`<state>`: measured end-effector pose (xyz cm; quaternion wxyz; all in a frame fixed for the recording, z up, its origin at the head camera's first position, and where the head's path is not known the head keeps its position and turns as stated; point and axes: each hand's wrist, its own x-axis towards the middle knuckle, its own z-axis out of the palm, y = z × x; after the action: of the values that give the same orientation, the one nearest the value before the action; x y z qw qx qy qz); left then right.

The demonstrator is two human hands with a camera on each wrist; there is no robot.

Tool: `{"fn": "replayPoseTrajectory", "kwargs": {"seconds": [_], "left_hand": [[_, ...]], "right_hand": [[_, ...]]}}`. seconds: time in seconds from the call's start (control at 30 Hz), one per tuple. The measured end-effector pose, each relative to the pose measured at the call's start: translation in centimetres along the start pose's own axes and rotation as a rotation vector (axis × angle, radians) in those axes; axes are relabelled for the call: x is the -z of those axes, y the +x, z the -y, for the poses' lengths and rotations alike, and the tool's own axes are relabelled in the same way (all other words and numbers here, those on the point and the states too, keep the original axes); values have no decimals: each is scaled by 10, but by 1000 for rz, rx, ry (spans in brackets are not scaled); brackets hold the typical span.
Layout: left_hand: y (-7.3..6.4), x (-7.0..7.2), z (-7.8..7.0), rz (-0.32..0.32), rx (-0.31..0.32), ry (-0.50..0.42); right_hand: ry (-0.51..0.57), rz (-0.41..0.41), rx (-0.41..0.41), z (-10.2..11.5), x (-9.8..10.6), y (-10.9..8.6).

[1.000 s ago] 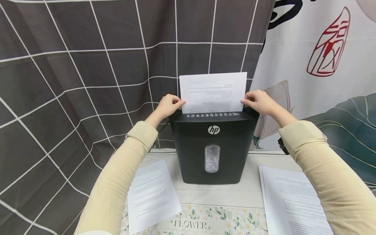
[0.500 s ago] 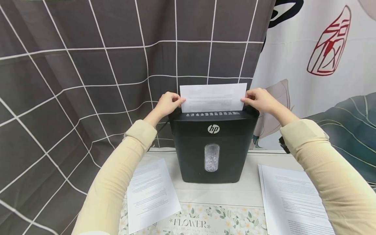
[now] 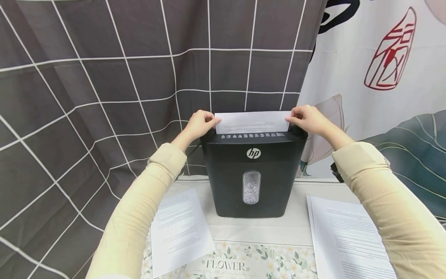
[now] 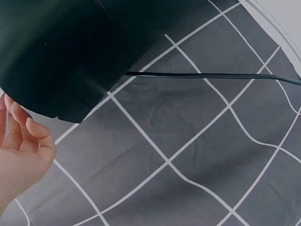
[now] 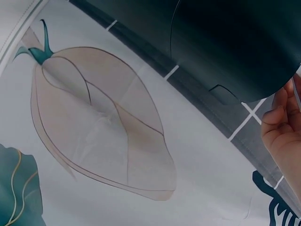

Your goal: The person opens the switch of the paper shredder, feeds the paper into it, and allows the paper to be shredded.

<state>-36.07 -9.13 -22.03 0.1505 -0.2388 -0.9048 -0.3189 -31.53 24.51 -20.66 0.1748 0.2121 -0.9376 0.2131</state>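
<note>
A white printed sheet of paper (image 3: 251, 121) stands upright in the top slot of a black HP paper shredder (image 3: 226, 182). Only a short strip of the sheet shows above the slot. My left hand (image 3: 201, 123) pinches its left edge between thumb and fingers, just over the shredder's top. At the opposite edge, my right hand (image 3: 307, 119) holds the paper in the same way. In the left wrist view, the left hand's curled fingers (image 4: 21, 127) are right by the shredder's dark corner. White shreds (image 3: 251, 193) show through the shredder's oval window.
One printed page (image 3: 181, 234) lies on the table left of the shredder. To the right is a stack of printed pages (image 3: 348, 236). A grey checked curtain (image 3: 139, 77) hangs close behind. A black power cord (image 4: 202, 75) runs from the shredder's side.
The sheet has sunk steadily down into the shredder, leaving much less of it above the slot. Both hands have stayed at nearly the same height at its edges.
</note>
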Motion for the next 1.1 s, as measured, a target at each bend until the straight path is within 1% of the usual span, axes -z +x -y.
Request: {"fn": "replayPoseTrajectory", "kwargs": {"seconds": [0.2,0.5,0.7,0.9,1.1], "left_hand": [[-1,0,0,2,10,-12],[-6,0,1,27,29,-32],[-8,3,3,16,24,-40],[-18,8,6,13,16,-41],[-27,11,7,5,-10,-58]], "right_hand": [[-3,-6,8,0,0,0],[15,-6,7,1,-2,-2],[16,-13,29,3,-1,-1],[35,-22,26,6,-6,-3],[69,-75,39,10,-8,-8]]}}
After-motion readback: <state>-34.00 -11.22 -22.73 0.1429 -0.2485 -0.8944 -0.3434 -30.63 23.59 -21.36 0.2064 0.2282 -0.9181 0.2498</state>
